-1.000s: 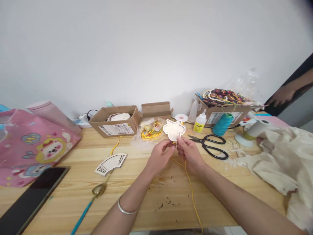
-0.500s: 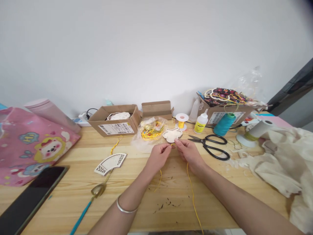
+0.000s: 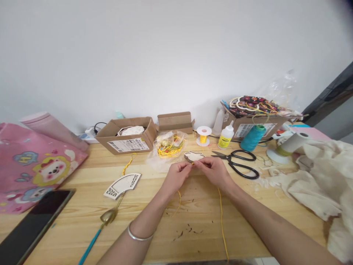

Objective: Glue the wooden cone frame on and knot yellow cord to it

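Both my hands meet above the middle of the table, fingertips pinched close together on a yellow cord (image 3: 221, 217). My left hand (image 3: 177, 177) pinches the cord near its knot, and a short end (image 3: 179, 200) hangs below it. My right hand (image 3: 215, 171) grips the cord beside it; a long strand drops from there past the table's front edge. Just beyond the fingertips a cloud-shaped wooden piece (image 3: 194, 156) shows, tilted and partly hidden by the right fingers. Whether the fingers also touch its edge I cannot tell.
Black scissors (image 3: 234, 160) lie right of my hands. Behind stand a cord spool (image 3: 203, 137), a glue bottle (image 3: 225, 137) and a teal thread cone (image 3: 252, 138). A fan-shaped wooden piece (image 3: 122, 185), a spoon (image 3: 95, 235) and a phone (image 3: 35, 224) lie left. Cloth (image 3: 317, 184) covers the right side.
The cloud-shaped piece has tipped from facing me to a flatter, edge-on angle. My right fingers have closed in toward the left ones on the cord. The view has shifted slightly.
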Demonstrator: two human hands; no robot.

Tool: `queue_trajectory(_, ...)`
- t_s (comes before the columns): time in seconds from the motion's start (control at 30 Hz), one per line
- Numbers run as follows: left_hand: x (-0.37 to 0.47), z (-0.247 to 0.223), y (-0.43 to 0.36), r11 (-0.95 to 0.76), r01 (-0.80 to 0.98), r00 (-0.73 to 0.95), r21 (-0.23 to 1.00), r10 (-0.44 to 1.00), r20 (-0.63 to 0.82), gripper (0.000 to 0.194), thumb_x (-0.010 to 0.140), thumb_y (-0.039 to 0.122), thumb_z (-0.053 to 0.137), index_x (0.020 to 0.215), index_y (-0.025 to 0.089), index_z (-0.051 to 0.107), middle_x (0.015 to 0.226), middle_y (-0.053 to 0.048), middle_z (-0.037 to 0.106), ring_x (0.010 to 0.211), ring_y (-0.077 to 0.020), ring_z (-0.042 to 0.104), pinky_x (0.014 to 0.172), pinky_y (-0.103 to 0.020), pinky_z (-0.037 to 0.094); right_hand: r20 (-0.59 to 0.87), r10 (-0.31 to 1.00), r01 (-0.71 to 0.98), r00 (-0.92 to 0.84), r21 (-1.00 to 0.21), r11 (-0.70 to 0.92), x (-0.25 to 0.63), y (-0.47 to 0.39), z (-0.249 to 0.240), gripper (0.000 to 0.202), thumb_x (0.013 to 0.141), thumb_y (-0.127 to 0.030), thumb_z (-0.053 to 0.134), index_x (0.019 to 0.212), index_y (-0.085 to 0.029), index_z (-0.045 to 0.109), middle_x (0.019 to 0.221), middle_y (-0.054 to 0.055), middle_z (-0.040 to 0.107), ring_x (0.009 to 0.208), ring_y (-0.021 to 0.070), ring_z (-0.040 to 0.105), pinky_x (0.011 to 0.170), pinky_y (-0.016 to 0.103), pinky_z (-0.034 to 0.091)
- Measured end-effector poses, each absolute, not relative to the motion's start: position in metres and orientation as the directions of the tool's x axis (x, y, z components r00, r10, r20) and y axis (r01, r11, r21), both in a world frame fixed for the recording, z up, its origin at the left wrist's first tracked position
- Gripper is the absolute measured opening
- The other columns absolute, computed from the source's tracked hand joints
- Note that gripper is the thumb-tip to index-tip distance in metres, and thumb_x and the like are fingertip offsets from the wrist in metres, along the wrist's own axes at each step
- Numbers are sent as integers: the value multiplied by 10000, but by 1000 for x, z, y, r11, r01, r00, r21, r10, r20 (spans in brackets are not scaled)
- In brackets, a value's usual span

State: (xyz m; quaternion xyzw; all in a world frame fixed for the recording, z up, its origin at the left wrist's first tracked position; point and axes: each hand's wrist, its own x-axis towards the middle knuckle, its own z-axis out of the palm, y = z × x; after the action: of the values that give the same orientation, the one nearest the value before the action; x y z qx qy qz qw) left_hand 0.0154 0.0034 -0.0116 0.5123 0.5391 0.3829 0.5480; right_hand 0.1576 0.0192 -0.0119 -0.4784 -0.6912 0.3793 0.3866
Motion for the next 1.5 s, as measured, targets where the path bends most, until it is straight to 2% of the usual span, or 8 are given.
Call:
queue_trajectory(0.1,16,-8,0,309,-41,134,950,944,-301,279,681,422,502,716,152,562,421,90,249,348,-27,162,353,-172,103,161,961,319,-225,-920,229,156,18,-11,272,716,-340,494,713,-124,659,583,10,587,494,86,421,456,198,306)
queue_trajectory(0.27,14,-9,0,335,-194,108,922,942,-319,315,634,423,572,555,146,444,437,95,222,364,-14,140,347,-162,83,142,968,306,-204,-931,201,153,18,-14,243,702,-324,503,644,-117,618,559,1,554,495,85,423,456,196,319)
queue_trajectory(0.53,15,-9,1,328,-163,64,930,945,-322,286,618,405,597,715,139,564,424,101,195,365,-15,128,344,-161,76,154,978,254,-143,-949,187,150,16,-12,227,711,-317,491,668,-129,610,597,2,573,534,96,463,494,204,356)
queue_trajectory(0.77,13,-8,1,332,-245,126,911,943,-309,256,610,370,606,597,139,496,434,102,192,366,-12,118,354,-164,57,114,989,221,-91,-966,132,149,15,-7,239,705,-334,492,673,-134,620,620,11,597,542,106,480,509,222,374)
queue_trajectory(0.93,15,-8,3,313,-97,44,945,950,-310,245,623,373,590,700,141,579,380,102,231,337,-18,138,346,-176,72,102,992,194,-72,-974,115,149,15,-8,248,700,-349,501,676,-135,623,636,15,607,559,111,493,525,226,378)
queue_trajectory(1.13,18,-9,4,51,98,-15,994,999,-50,227,635,348,583,674,131,634,485,40,458,428,-38,321,411,-176,228,93,994,142,-51,-985,100,150,16,-9,248,689,-362,523,688,-135,622,658,20,611,588,114,496,565,231,383)
queue_trajectory(1.23,17,-9,3,28,115,-15,993,1000,-27,234,641,357,575,673,134,638,499,33,486,444,-50,345,430,-182,249,66,996,93,-53,-993,71,150,17,-9,252,671,-373,545,679,-133,620,643,15,592,571,105,474,551,226,370)
queue_trajectory(1.5,16,-8,2,75,68,-10,995,997,-74,265,651,382,565,711,133,636,437,49,398,390,-41,257,380,-188,175,-52,976,-89,-212,-993,-72,153,12,-3,293,735,-398,460,719,-144,604,437,-72,274,398,51,217,384,190,169)
